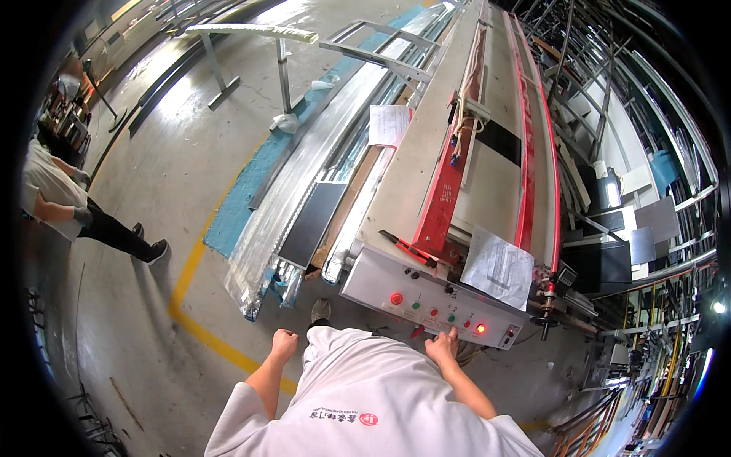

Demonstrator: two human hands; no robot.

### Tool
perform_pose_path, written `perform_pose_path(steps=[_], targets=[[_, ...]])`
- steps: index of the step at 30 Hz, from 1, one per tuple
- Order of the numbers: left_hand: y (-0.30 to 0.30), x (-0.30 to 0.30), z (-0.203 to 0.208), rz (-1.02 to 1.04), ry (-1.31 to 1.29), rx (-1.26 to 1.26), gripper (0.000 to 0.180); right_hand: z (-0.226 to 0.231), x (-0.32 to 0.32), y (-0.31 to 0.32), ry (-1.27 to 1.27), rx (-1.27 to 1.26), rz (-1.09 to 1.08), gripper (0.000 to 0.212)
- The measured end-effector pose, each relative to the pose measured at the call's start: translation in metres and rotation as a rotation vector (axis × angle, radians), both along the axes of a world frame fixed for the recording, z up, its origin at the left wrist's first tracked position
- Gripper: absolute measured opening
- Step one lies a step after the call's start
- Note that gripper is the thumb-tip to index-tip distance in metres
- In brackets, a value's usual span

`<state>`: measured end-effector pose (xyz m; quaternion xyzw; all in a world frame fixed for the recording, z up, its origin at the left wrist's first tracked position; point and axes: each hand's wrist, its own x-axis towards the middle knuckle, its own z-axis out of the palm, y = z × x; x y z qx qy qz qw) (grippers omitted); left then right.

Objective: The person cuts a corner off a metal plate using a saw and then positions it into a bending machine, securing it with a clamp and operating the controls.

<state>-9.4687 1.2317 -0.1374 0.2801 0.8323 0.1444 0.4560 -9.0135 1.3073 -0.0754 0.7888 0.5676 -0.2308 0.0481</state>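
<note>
My left hand (pixel 284 345) hangs beside my body, its fingers curled into a fist with nothing visible in it. My right hand (pixel 442 347) is at the lower edge of a grey control panel (pixel 369 283). One finger stretches up against the panel by the row of small buttons, with the thumb apart from it. I cannot tell exactly which button it touches. A red button (pixel 397 298) sits at the panel's left, and a red lamp (pixel 480 329) glows at its right. Above the panel lie a printed paper sheet (pixel 498 268) and a red-and-black marker-like tool (pixel 409 250).
A long machine bed (pixel 400 206) with red rails (pixel 440 206) runs away from me. Plastic-wrapped profiles (pixel 304 156) lie to its left on a blue strip. Another person (pixel 57 194) stands at far left. Metal racks (pixel 670 137) fill the right side.
</note>
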Motion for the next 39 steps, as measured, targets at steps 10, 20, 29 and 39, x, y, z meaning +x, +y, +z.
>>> perform_pose_path(steps=[10,20,29,39], targets=[[-0.003,-0.003,0.001,-0.002,0.019,-0.012,0.023,0.011,-0.005,0.002,0.011,-0.026,0.018,0.051],[0.002,-0.001,0.009,0.029,-0.009,-0.025,0.022,0.008,-0.003,0.002,0.01,-0.05,0.019,0.055],[-0.003,-0.001,0.004,0.024,0.003,-0.03,0.023,0.007,-0.004,0.001,0.016,-0.05,0.021,0.055],[-0.009,-0.003,-0.003,0.005,0.016,-0.015,0.024,-0.008,0.001,-0.002,-0.046,0.033,0.048,0.042]])
